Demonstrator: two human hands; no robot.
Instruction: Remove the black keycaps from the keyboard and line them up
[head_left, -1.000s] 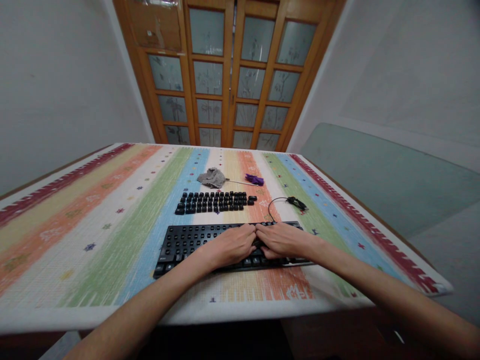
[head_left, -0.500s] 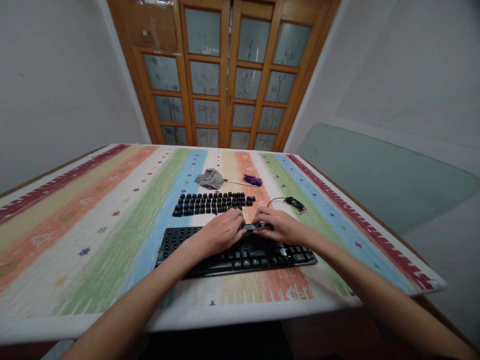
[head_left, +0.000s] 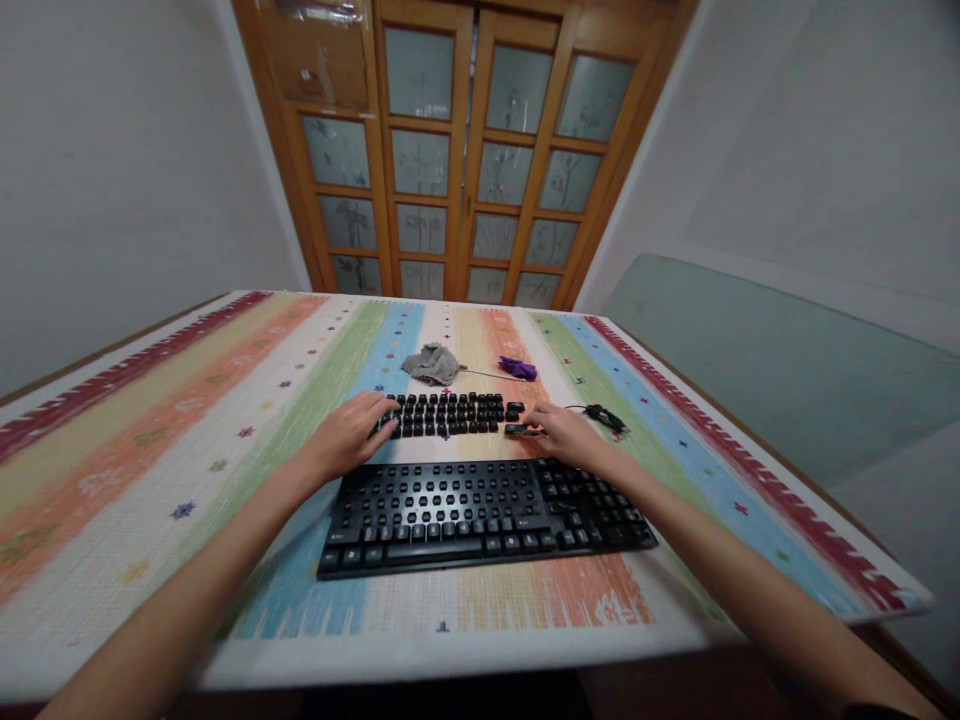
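Note:
A black keyboard (head_left: 442, 510) lies on the striped cloth in front of me. Most of its upper left keys are bare stems, while the lower rows and the right side carry keycaps. Beyond it, loose black keycaps (head_left: 450, 412) are laid out in rows. My left hand (head_left: 352, 430) is at the left end of these rows, thumb and forefinger apart around the end keycaps, which it partly hides. At the right end, my right hand (head_left: 564, 433) has its fingertips closed on a wide keycap (head_left: 515, 430) at the end of the nearest row.
Behind the keycaps lie a crumpled grey cloth (head_left: 431, 364), a thin rod (head_left: 487, 374) and a purple bundle (head_left: 517, 368). A coiled black cable (head_left: 606, 418) rests right of my right hand. The striped tablecloth (head_left: 187, 560) covers the table; wooden doors (head_left: 465, 170) stand beyond.
My hands have parted from over the keyboard: the left moved to the left end of the rows, the right forward to the right end. A wide keycap now sits there. The view shifted slightly.

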